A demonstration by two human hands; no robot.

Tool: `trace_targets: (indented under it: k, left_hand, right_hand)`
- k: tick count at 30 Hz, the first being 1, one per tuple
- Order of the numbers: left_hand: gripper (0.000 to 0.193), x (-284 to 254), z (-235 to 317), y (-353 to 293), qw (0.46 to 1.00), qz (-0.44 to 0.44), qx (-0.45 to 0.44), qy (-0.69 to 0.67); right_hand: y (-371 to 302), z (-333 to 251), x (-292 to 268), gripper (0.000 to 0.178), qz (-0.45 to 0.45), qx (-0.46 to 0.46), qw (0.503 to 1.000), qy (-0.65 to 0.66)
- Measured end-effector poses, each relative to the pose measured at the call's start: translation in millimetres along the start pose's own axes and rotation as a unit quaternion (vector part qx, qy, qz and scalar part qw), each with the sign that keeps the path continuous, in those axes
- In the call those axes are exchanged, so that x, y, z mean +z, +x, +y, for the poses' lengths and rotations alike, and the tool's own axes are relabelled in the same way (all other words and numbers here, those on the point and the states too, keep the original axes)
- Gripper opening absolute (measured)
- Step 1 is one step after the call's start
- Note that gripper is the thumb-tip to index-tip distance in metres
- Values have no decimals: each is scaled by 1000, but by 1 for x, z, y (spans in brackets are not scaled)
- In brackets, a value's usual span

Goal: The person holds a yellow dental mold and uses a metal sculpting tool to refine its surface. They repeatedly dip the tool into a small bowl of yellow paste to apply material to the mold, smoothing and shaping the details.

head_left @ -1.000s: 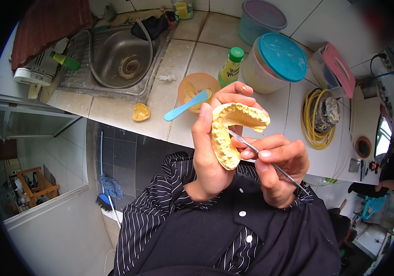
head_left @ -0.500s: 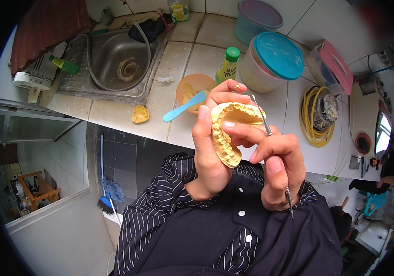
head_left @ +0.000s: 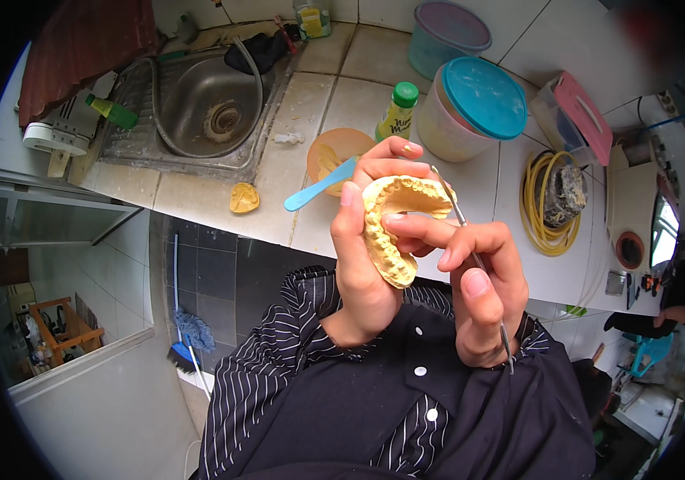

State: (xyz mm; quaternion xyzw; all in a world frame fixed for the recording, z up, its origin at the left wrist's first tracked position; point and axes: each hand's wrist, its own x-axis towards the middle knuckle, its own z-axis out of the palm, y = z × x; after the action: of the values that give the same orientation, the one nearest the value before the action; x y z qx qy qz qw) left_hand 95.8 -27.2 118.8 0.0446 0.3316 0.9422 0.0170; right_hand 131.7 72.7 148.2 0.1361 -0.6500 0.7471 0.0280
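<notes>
A yellow plaster dental cast (head_left: 385,240), horseshoe-shaped with a row of teeth, is held up in front of my chest. My left hand (head_left: 361,272) grips its outer side, thumb along the left edge and fingers behind it. A thin metal dental carver (head_left: 478,262) is held in my right hand (head_left: 489,280), slanting from the cast's upper right end down past my palm. My right index fingertip touches the inside of the arch. Behind my left fingers, an orange bowl (head_left: 317,164) holds yellow residue, with a blue spatula (head_left: 318,189) lying across it.
A yellow lump (head_left: 244,198) sits near the counter's front edge, right of the steel sink (head_left: 198,120). Behind the bowl stand a green-capped bottle (head_left: 397,112) and a tub with a blue lid (head_left: 482,96). A coiled yellow hose (head_left: 536,210) lies at the right.
Both hands and the cast have shifted slightly left. The carver's upper tip has moved a little left along the cast's upper right end. Both grips stay the same.
</notes>
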Motion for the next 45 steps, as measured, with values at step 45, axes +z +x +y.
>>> trace_targets:
  k: [45]
  left_hand:
    - [51,17,10,-20,984,-105,-113,92]
  right_hand:
    - [-16,-6,-53,7,72,-73,995,-13]
